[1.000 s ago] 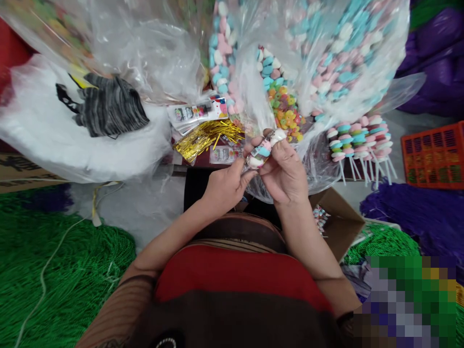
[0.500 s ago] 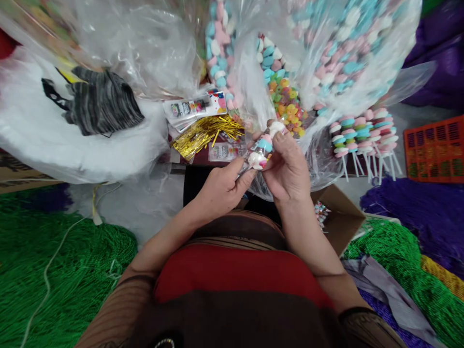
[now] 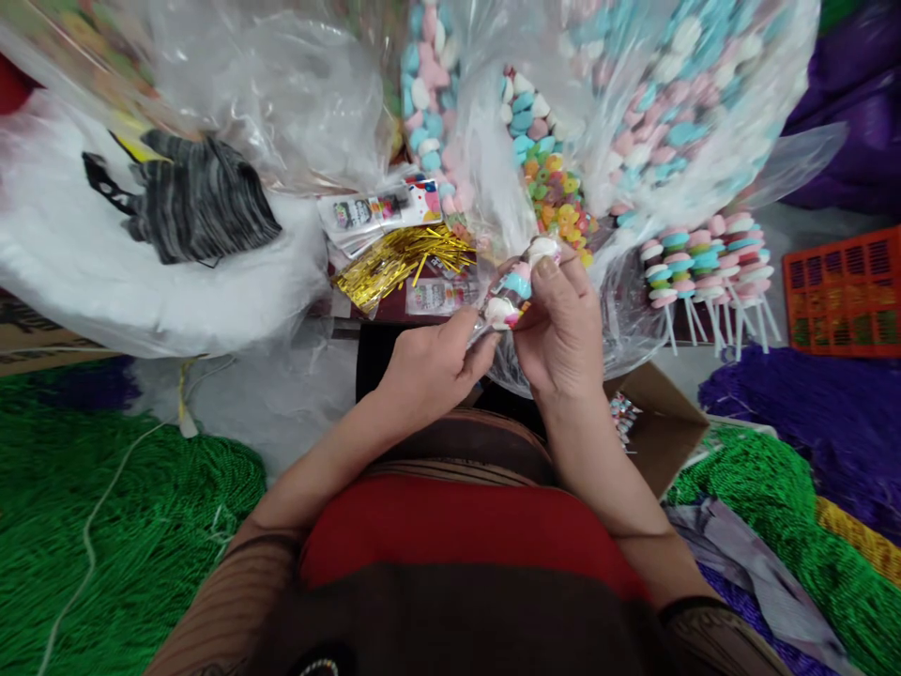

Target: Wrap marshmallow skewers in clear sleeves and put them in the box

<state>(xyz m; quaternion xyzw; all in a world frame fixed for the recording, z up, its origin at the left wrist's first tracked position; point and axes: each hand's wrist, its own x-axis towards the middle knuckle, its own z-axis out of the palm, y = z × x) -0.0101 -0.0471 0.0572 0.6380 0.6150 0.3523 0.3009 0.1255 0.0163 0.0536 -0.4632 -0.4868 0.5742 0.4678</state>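
Note:
Between my hands is a candy skewer (image 3: 517,284) in a clear wrapper, with white, blue and pink pieces, slanting up to the right. My left hand (image 3: 436,368) pinches the wrapper's lower end between thumb and fingers. Around the upper part, my right hand (image 3: 559,314) is closed, its thumb pressed on the white piece at the top. Just beyond my left hand lie gold twist ties (image 3: 401,266) and printed clear bags (image 3: 380,211). Loose ring gummies (image 3: 559,197) spill from plastic just past my right hand.
Several unwrapped candy skewers (image 3: 710,258) lie at the table's right edge beside an orange crate (image 3: 845,291). A big bag of candies (image 3: 668,122) stands behind. On a white plastic bundle (image 3: 141,300) rests a striped grey glove (image 3: 204,202). An open cardboard box (image 3: 665,413) holds wrapped pieces, below right.
Both hands and the wrapped candy skewer have shifted very slightly; the right thumb has moved a little over the upper piece. The grip of both hands stays closed.

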